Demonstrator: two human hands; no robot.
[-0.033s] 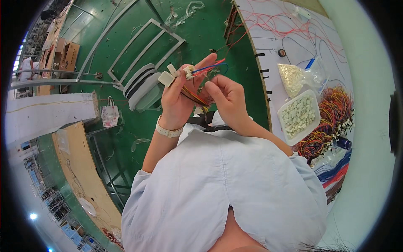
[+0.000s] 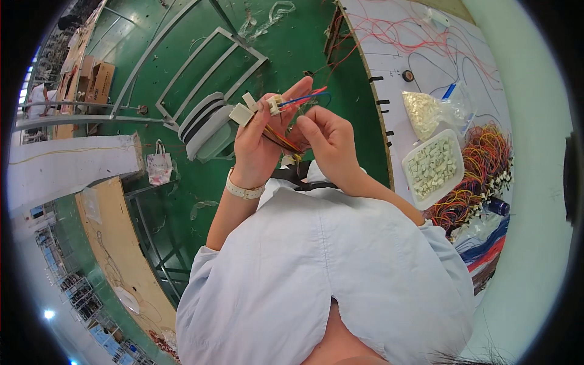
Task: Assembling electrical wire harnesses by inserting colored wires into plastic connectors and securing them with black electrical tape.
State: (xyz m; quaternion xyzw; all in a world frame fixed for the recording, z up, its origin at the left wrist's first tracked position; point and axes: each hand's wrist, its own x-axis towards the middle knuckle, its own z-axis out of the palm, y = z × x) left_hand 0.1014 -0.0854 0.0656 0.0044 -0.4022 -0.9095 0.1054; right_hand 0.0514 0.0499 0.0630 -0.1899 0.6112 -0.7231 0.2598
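Note:
My left hand [image 2: 258, 149] is closed around a wire harness, palm partly up. White plastic connectors [image 2: 241, 114] stick out past its thumb. Another white connector [image 2: 275, 104] lies against the fingers, with red and blue wires [image 2: 304, 99] running out to the right. Brown, orange and yellow wires [image 2: 281, 141] hang across the palm toward my right hand. Close beside them, my right hand [image 2: 333, 143] has its thumb and bent fingers pinched together. Whatever is between those fingertips is too small to make out.
On the white table [image 2: 395, 67] at right are a tray of small white connectors [image 2: 433, 170], a plastic bag of pale parts [image 2: 423, 112], a black tape roll [image 2: 408, 76] and a heap of coloured wires [image 2: 480, 164]. Grey stools [image 2: 207, 125] and a metal frame [image 2: 213, 67] stand on the green floor.

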